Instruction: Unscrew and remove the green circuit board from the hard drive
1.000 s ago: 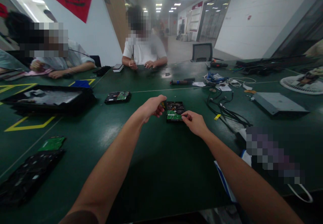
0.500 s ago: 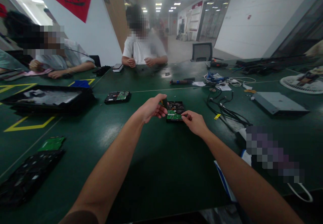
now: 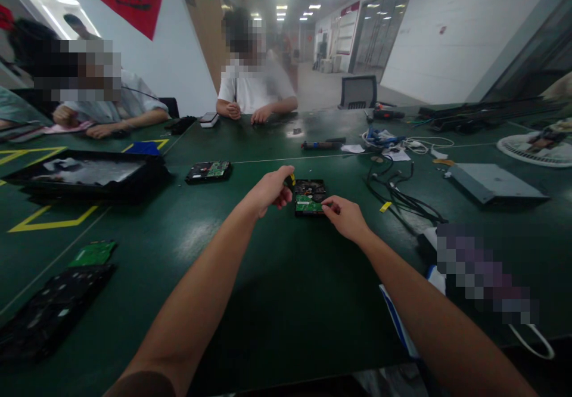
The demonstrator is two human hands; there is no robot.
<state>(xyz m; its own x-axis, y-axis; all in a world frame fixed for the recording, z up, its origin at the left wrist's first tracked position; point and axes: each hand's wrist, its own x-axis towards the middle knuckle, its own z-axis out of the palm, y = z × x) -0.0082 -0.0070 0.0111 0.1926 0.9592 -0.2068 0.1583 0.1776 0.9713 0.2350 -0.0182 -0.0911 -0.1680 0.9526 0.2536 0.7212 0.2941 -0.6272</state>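
1. Both hands meet over the desk point(image 3: 286, 307) at a small hard-drive-like unit point(image 3: 310, 198), one on each side of it.
2. Left hand point(image 3: 270, 192): its fingers curl around a black-and-yellow handle point(image 3: 291, 180) at the unit's left edge; the handle's lower end is hidden.
3. Right hand point(image 3: 343, 216): thumb and forefinger come together at the unit's near right corner; whether they pinch it or merely rest against it, I cannot tell.
4. The unit lies flat near the middle of the desk, with a green board across its near half and darker parts across its far half.
5. To the left, well apart, lies a similar unit point(image 3: 208, 172); farther left sits a black tray point(image 3: 92, 176).
6. Near left, a green circuit board point(image 3: 93, 254) lies just beyond a dark panel point(image 3: 56, 307).
7. To the right are black cables point(image 3: 397, 191) and, beyond them, a grey metal case point(image 3: 496, 182).
8. Across the desk sits a person in white point(image 3: 266, 90).
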